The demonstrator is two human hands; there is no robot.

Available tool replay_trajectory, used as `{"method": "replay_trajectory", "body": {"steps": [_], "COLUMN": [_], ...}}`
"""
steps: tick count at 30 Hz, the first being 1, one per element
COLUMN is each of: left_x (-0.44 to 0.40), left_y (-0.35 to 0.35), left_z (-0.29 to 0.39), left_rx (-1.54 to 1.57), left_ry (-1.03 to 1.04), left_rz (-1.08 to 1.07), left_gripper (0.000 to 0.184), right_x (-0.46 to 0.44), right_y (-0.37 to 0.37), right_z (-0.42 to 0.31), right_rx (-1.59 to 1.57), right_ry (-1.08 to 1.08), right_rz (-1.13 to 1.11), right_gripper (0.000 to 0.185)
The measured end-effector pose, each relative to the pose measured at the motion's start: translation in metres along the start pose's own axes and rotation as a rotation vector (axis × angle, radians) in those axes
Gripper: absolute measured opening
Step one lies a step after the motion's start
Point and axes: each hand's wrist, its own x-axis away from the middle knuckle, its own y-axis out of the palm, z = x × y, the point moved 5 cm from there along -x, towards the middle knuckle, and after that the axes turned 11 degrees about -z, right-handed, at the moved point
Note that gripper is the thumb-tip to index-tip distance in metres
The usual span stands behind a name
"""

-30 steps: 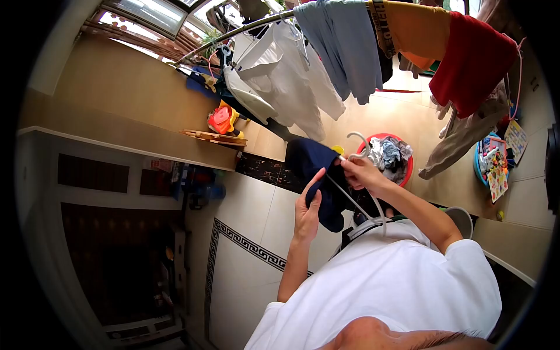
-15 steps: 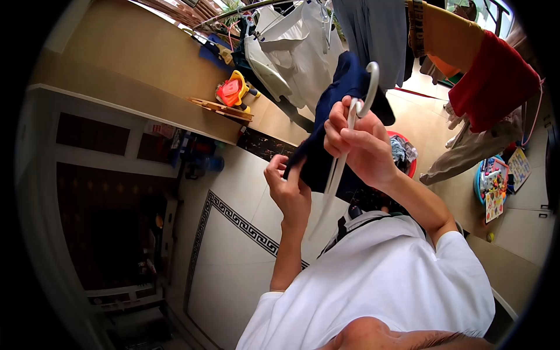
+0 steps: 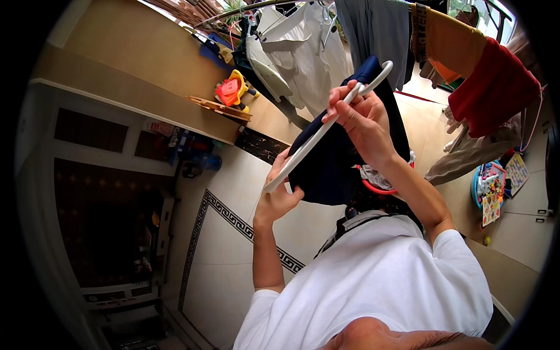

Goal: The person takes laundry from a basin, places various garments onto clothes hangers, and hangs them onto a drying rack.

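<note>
My right hand (image 3: pixel 368 129) is closed around the neck of a white clothes hanger (image 3: pixel 312 140), just below its hook. The hanger's long arm slants down to the left, and its lower end crosses in front of my left hand (image 3: pixel 277 192). A dark navy garment (image 3: pixel 332 169) hangs between my hands, behind the hanger. My left hand grips the garment's left edge, with the thumb in front and the other fingers partly hidden. Whether the hanger's end is inside the cloth, I cannot tell.
White clothes (image 3: pixel 303 58), grey trousers (image 3: pixel 376 35) and a red cloth (image 3: pixel 496 87) hang from a rail overhead. Behind my right forearm is a red basin (image 3: pixel 379 188) with laundry. A blue tub (image 3: pixel 477 185) of toys stands at right, and a red-and-yellow toy (image 3: pixel 231 90) at upper left.
The hanger has swung so its lower end now points left toward my left hand. My left hand has moved slightly down and left, and the navy garment is spread wider.
</note>
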Motion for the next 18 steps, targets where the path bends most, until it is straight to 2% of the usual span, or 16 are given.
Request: {"method": "replay_trajectory", "body": {"steps": [2, 5, 6, 10, 13, 18], "left_x": [0.002, 0.000, 0.001, -0.002, -0.008, -0.013], "left_y": [-0.010, -0.016, -0.013, -0.010, -0.015, -0.024], "left_z": [0.005, 0.011, 0.010, 0.008, 0.009, 0.007], "left_rx": [-0.013, 0.209, 0.167, 0.126, 0.017, 0.056], "left_ry": [-0.038, -0.097, -0.028, 0.001, 0.015, -0.036], "left_rz": [-0.054, -0.044, -0.042, -0.038, -0.039, -0.063], "left_gripper": [0.069, 0.065, 0.072, 0.072, 0.073, 0.073], "right_x": [-0.002, -0.001, -0.001, -0.003, -0.003, -0.002], "right_y": [-0.009, -0.014, -0.013, -0.012, -0.013, -0.019], "right_z": [-0.006, -0.011, -0.013, -0.013, -0.010, -0.014], "right_rx": [0.001, 0.053, 0.076, 0.174, 0.202, 0.162], "right_ry": [-0.001, -0.017, -0.038, -0.062, -0.062, -0.041], "right_rz": [0.024, 0.007, 0.013, 0.008, 0.012, 0.054], "right_gripper": [0.028, 0.026, 0.026, 0.027, 0.028, 0.028]}}
